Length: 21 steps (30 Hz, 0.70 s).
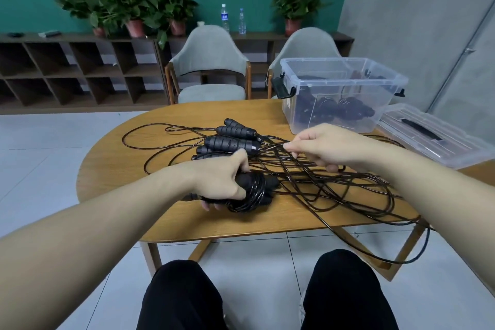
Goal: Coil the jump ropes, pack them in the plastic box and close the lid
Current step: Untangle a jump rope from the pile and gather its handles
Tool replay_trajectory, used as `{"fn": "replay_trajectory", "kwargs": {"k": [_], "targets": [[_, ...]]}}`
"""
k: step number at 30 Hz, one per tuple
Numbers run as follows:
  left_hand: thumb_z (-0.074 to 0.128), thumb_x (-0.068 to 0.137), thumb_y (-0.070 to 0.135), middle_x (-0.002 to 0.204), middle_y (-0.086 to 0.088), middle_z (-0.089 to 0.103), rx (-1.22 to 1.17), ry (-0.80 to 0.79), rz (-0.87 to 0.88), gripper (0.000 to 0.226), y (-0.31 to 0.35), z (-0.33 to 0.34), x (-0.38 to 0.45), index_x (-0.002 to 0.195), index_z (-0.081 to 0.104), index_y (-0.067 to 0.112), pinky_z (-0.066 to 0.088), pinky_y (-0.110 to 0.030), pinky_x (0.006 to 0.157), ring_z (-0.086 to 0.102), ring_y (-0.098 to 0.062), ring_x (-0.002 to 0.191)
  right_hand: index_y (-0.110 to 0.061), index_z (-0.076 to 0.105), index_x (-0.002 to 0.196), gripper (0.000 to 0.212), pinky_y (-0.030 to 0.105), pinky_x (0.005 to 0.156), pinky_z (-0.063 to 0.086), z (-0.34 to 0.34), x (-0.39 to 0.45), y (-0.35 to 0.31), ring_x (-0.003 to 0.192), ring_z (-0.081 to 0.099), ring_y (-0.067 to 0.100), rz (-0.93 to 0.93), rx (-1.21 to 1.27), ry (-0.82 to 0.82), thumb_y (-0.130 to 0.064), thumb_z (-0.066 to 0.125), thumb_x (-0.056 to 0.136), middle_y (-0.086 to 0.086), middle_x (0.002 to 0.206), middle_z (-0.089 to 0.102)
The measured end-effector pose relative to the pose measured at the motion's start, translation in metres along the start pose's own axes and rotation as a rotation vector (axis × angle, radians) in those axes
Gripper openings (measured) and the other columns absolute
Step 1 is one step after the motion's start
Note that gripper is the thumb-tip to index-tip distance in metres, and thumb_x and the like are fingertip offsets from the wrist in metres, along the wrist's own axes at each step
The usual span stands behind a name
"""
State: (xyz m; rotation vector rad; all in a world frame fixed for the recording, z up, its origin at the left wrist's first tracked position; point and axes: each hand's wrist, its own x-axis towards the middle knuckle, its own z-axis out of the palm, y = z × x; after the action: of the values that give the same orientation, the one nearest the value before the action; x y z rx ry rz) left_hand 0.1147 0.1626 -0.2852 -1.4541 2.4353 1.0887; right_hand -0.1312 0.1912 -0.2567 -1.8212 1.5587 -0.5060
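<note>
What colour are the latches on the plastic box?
Black; the latch on the clear box shows best in the head view.

i'm looking over an oval wooden table (112, 169). two grey chairs (209, 61) stand just past its far edge. behind them a low dark shelf unit (67, 67) runs along the green wall, carrying potted plants (128, 5) and two water bottles (225, 17) on its top edge.
</note>
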Motion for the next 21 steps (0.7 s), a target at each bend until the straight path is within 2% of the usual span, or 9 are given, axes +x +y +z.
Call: {"fn": "replay_trajectory", "kwargs": {"k": [1, 3, 6, 10, 13, 15, 17, 19, 21], "targets": [[0.062, 0.094, 0.016, 0.082, -0.013, 0.067, -0.085, 0.035, 0.009, 0.04, -0.001, 0.0, 0.001, 0.119, 0.031, 0.023, 0.058, -0.042, 0.056, 0.067, -0.026, 0.065, -0.02, 0.067, 0.082, 0.034, 0.023, 0.044, 0.035, 0.0, -0.003, -0.002, 0.049, 0.037, 0.011, -0.012, -0.008, 0.021, -0.049, 0.056, 0.097, -0.007, 0.054, 0.039], [0.063, 0.095, 0.015, 0.091, -0.017, 0.068, -0.262, 0.121, 0.02, 0.048, -0.003, -0.001, 0.001, 0.124, 0.027, 0.03, 0.057, -0.043, 0.056, 0.069, -0.029, 0.063, -0.022, 0.066, 0.084, 0.037, 0.023, 0.046, 0.037, 0.002, -0.01, -0.005, 0.05, 0.04, 0.012, -0.023, -0.035, 0.051, -0.051, 0.05, 0.099, -0.009, 0.054, 0.041], [0.064, 0.096, 0.014, 0.105, -0.017, 0.067, -0.485, 0.262, 0.052, 0.071, -0.004, -0.001, 0.002, 0.139, 0.025, 0.054, 0.056, -0.04, 0.055, 0.07, -0.032, 0.063, -0.026, 0.062, 0.086, 0.036, 0.026, 0.048, 0.043, 0.016, -0.021, -0.009, 0.05, 0.042, 0.008, -0.052, -0.063, 0.017, -0.047, 0.038, 0.103, -0.012, 0.056, 0.044], [0.063, 0.096, 0.015, 0.113, -0.012, 0.066, -0.829, 0.361, 0.062, 0.054, 0.004, 0.009, 0.01, 0.136, 0.044, 0.046, 0.053, -0.035, 0.051, 0.069, -0.032, 0.066, -0.024, 0.054, 0.088, 0.029, 0.031, 0.061, 0.055, 0.04, -0.029, -0.014, 0.05, 0.052, 0.007, -0.163, -0.084, 0.054, -0.035, 0.034, 0.106, -0.011, 0.057, 0.051], [0.063, 0.096, 0.016, 0.102, -0.013, 0.069, -1.073, 0.356, 0.114, 0.042, 0.008, 0.017, 0.014, 0.13, 0.051, 0.039, 0.05, -0.034, 0.052, 0.066, -0.032, 0.066, -0.024, 0.053, 0.09, 0.026, 0.031, 0.065, 0.05, 0.047, -0.027, -0.011, 0.052, 0.054, 0.007, -0.188, -0.067, 0.149, -0.039, 0.038, 0.105, -0.005, 0.06, 0.058], [0.061, 0.097, 0.014, 0.092, -0.012, 0.068, -1.187, 0.335, 0.157, 0.037, 0.008, 0.022, 0.014, 0.128, 0.053, 0.034, 0.049, -0.034, 0.053, 0.064, -0.032, 0.066, -0.026, 0.054, 0.091, 0.023, 0.033, 0.059, 0.05, 0.051, -0.027, -0.007, 0.049, 0.052, 0.006, -0.21, -0.039, 0.191, -0.042, 0.043, 0.104, -0.001, 0.065, 0.062], [0.059, 0.098, 0.012, 0.091, -0.013, 0.066, -1.258, 0.301, 0.217, 0.032, 0.008, 0.028, 0.013, 0.124, 0.055, 0.032, 0.048, -0.033, 0.052, 0.063, -0.032, 0.066, -0.027, 0.055, 0.089, 0.022, 0.034, 0.056, 0.051, 0.054, -0.03, -0.006, 0.05, 0.053, 0.006, -0.242, -0.072, 0.248, -0.042, 0.047, 0.102, 0.003, 0.072, 0.066], [0.057, 0.098, 0.01, 0.092, -0.015, 0.064, -1.288, 0.263, 0.274, 0.031, 0.006, 0.034, 0.011, 0.12, 0.056, 0.032, 0.047, -0.032, 0.051, 0.062, -0.032, 0.065, -0.025, 0.058, 0.087, 0.02, 0.035, 0.056, 0.054, 0.053, -0.032, -0.005, 0.051, 0.059, 0.011, -0.247, 0.005, 0.233, -0.038, 0.051, 0.101, 0.001, 0.072, 0.069], [0.056, 0.098, 0.009, 0.094, -0.016, 0.063, -1.305, 0.229, 0.3, 0.034, 0.003, 0.038, 0.011, 0.12, 0.057, 0.034, 0.047, -0.031, 0.05, 0.061, -0.032, 0.066, -0.028, 0.061, 0.087, 0.016, 0.032, 0.051, 0.052, 0.051, -0.034, -0.004, 0.049, 0.058, 0.015, -0.215, 0.152, 0.184, -0.036, 0.055, 0.1, -0.001, 0.066, 0.067]]}}
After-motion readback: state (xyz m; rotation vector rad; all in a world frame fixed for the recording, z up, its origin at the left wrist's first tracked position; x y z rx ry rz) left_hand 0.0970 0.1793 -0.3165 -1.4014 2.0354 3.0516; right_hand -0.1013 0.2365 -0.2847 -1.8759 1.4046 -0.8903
